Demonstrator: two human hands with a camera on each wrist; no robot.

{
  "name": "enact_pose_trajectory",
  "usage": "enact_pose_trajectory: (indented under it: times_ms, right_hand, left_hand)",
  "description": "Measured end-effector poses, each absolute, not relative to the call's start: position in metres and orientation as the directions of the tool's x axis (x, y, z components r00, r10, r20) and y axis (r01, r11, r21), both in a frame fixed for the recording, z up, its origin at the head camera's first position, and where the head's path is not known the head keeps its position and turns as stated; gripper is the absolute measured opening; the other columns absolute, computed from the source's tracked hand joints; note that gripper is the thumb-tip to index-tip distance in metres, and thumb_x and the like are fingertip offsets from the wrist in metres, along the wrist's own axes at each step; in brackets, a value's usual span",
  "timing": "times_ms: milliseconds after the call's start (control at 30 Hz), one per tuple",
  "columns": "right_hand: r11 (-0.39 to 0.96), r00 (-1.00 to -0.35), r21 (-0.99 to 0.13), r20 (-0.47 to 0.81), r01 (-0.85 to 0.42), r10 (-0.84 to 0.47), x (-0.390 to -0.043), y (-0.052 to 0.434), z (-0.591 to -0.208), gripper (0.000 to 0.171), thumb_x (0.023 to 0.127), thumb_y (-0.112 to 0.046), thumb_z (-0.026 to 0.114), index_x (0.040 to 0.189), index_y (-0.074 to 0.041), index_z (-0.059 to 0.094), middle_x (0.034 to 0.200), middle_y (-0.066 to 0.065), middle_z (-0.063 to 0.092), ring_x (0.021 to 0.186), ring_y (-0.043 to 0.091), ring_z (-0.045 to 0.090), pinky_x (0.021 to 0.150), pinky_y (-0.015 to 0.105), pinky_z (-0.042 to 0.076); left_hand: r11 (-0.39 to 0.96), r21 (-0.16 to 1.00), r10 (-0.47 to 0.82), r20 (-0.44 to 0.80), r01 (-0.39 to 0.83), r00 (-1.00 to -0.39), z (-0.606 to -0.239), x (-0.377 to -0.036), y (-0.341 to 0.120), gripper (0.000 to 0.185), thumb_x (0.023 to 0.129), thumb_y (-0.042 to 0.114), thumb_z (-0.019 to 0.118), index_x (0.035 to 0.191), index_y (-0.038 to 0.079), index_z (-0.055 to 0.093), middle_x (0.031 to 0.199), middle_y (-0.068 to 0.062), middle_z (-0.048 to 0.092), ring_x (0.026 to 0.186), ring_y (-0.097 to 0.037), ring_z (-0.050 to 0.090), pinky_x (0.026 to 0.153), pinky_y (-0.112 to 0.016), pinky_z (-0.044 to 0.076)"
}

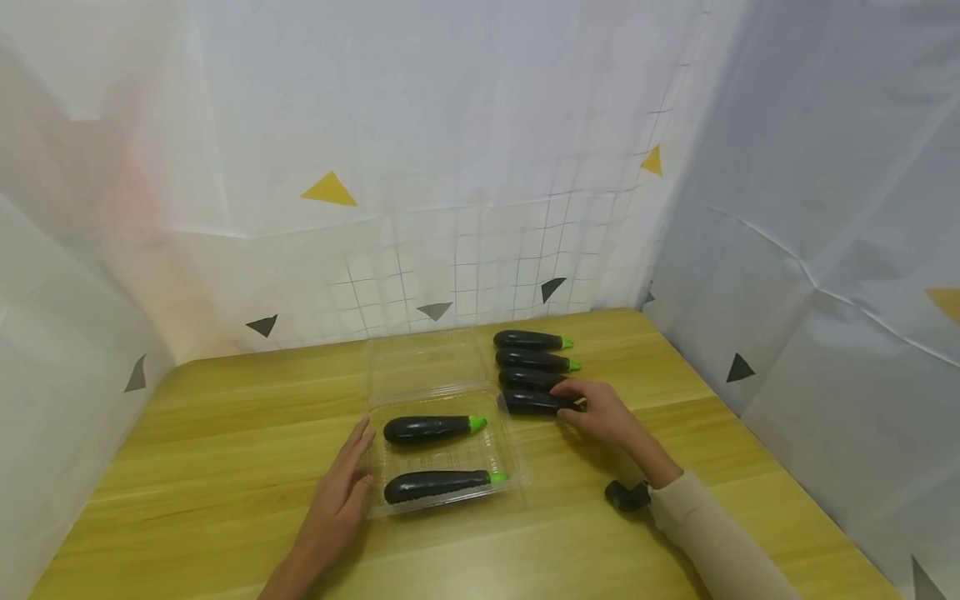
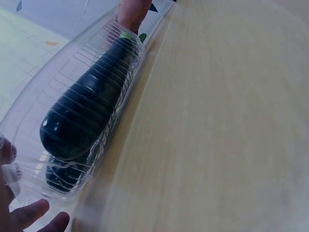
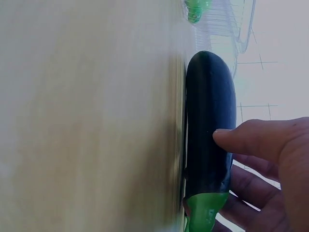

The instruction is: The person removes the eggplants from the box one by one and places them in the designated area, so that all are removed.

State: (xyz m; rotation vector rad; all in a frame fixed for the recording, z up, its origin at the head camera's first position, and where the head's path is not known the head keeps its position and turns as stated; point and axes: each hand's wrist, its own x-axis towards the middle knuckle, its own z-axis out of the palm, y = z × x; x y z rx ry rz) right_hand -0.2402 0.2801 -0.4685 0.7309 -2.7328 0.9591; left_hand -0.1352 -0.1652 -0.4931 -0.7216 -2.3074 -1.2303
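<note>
**Head view: one hand on the tray, the other on an eggplant**

Head camera shows a wooden table with an open clear tray near its middle, the lid folded back flat behind it. Two eggplants lie inside, the front one and the back one, both with green stems to the right.

The left hand rests flat against the tray's left edge, fingers straight and relaxed, gripping nothing. Its wrist view shows fingertips beside the ribbed tray wall, with the front eggplant just behind the plastic.

To the right of the tray lies a row of four more eggplants. The right hand is on the nearest one. In the right wrist view the thumb presses on the dark skin and the fingers curl round the far side near the green stem, so the hand is closed round it while it lies on the table. The next eggplant is just behind, touching or nearly so.

A small black object lies by the right sleeve.
</note>
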Motion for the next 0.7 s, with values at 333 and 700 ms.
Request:
enact_pose_trajectory:
  times_ms: [333, 700]
  right_hand:
    - [0.698, -0.885, -0.545, 0.258, -0.464, -0.387, -0.2412, 0.2808, -0.4712, 0.031, 0.093, -0.007, 0.077, 0.123, -0.003, 0.072, 0.119, 0.011, 0.072, 0.108, 0.032, 0.067, 0.085, 0.049, 0.057]
    - [0.706, -0.880, -0.525, 0.270, -0.475, -0.391, -0.2423, 0.2811, -0.4731, 0.032, 0.092, -0.006, 0.078, 0.123, -0.003, 0.071, 0.119, 0.011, 0.072, 0.107, 0.032, 0.068, 0.084, 0.048, 0.058]
  left_hand:
    - [0.480, 0.636, 0.244, 0.565, 0.605, -0.788, -0.4920, -0.1336, -0.1650, 0.060, 0.094, -0.013, 0.054, 0.152, -0.009, 0.043, 0.165, -0.020, 0.032, 0.149, -0.040, 0.030, 0.118, -0.015, 0.017]
    - [0.476, 0.635, 0.246, 0.568, 0.609, -0.785, -0.4915, -0.1340, -0.1646, 0.060, 0.093, -0.014, 0.055, 0.152, -0.010, 0.044, 0.164, -0.022, 0.032, 0.147, -0.043, 0.031, 0.118, -0.016, 0.017]
